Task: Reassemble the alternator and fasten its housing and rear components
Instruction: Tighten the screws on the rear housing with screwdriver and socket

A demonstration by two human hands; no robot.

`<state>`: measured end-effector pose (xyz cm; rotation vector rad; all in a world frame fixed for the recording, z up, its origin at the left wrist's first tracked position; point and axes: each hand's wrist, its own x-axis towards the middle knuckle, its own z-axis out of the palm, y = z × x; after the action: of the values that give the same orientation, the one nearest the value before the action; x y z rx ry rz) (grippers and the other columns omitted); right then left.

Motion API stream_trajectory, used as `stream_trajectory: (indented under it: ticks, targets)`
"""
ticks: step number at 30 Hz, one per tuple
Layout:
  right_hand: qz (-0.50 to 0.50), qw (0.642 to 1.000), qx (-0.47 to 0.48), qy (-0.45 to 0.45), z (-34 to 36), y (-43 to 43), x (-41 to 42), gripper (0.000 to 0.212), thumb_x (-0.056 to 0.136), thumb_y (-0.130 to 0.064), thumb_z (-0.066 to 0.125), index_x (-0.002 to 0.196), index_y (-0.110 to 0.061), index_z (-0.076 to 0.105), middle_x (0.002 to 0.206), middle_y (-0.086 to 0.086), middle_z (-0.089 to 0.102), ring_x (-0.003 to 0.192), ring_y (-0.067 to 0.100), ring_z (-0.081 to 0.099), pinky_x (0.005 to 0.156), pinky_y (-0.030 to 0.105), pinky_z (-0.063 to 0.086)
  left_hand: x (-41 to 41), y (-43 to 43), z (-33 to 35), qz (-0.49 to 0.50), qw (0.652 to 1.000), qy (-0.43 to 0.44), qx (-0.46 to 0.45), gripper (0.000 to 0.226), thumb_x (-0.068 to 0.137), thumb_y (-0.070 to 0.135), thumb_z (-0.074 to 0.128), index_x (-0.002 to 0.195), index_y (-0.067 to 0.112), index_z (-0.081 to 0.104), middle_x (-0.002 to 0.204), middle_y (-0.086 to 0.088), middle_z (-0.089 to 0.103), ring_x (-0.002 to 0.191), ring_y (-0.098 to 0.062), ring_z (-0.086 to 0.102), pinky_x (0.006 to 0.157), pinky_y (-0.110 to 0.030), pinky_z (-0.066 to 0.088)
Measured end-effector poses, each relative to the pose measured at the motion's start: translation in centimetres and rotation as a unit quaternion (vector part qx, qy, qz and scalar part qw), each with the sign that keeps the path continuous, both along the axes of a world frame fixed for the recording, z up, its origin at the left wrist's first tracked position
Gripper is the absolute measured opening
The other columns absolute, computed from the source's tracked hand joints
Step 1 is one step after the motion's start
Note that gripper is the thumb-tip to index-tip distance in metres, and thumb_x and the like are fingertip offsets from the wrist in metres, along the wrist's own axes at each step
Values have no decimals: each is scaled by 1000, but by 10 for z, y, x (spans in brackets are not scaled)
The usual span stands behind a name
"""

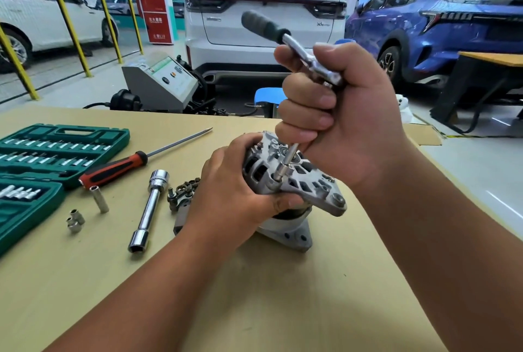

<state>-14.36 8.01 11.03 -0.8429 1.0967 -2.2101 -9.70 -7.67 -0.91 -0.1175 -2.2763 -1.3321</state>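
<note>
Cast aluminium, grey and vented, makes up the alternator, which is stood on end near the middle of the pale wooden table; its left flank is gripped by the left hand, fingers curled over the far rim and thumb pressed under the near edge. A small socket is seated on a fastener at the near-left rim of the housing; from it the extension bar rises, leaning slightly far and right, into the right hand, whose fingers are clamped in a fist round the bar and the head of the ratchet. The ratchet's dark handle is pointed up and to the far left, so the next swing is judged to turn about the bar's long axis, with the right hand driving and the left bracing.

On the left are laid a green socket case, a red-and-black screwdriver and a long chrome tube socket. White characters are carried by a red sign beyond; neither they nor the tailgate badge on the white car can be read.
</note>
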Motion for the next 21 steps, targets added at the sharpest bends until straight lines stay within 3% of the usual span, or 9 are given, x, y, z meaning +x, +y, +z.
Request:
stream_trajectory:
  ticks: [5,8,11,13,16,19,21]
  targets:
    - [-32,999,-23,-11,-4,-5,3,26,94,-31,48,111,-13,56,57,-7,21,45,10,17,50,27,16,-1,-3,3,-4,1000,-6,-18,104,46,81,86,139,53,49,130,11,60,127,-14,57,108,-47,51]
    - [-162,984,-48,-51,-6,-14,11,16,106,-32,50,105,-16,51,59,-6,26,44,9,21,46,25,25,-2,-2,6,9,999,-17,-28,106,45,79,85,141,54,48,131,13,57,128,-13,56,109,-47,50]
    - [-292,945,-92,-111,-7,-23,17,26,106,-38,58,89,-23,44,58,-7,27,44,11,22,44,24,28,-3,-1,9,14,999,-29,-31,106,47,75,88,143,53,48,133,12,55,130,-15,54,109,-48,50]
    - [-317,934,-107,-121,-10,-27,17,30,103,-41,63,89,-24,43,58,-7,29,44,12,24,45,25,29,-3,-2,9,10,999,-34,-40,107,50,73,92,144,53,46,136,12,54,131,-14,52,111,-48,49]
    - [-259,956,-93,-104,-11,-24,11,26,102,-36,63,88,-25,45,59,-7,27,45,12,22,46,25,27,-3,-5,8,-1,998,-34,-46,105,58,62,100,148,51,45,140,13,53,133,-13,51,112,-47,48]
    - [-86,993,-47,-67,-8,-10,-3,11,96,-30,53,91,-21,53,56,-8,23,45,10,18,49,25,18,-4,-7,7,-13,998,-34,-42,108,57,66,97,150,50,44,143,14,53,135,-10,50,115,-46,46]
    - [-5,999,-25,-39,-9,-2,-11,19,90,-31,50,100,-16,55,55,-7,20,45,10,16,52,27,14,-4,-7,6,-19,999,-34,-38,109,55,70,96,149,52,43,143,16,52,136,-8,49,116,-45,45]
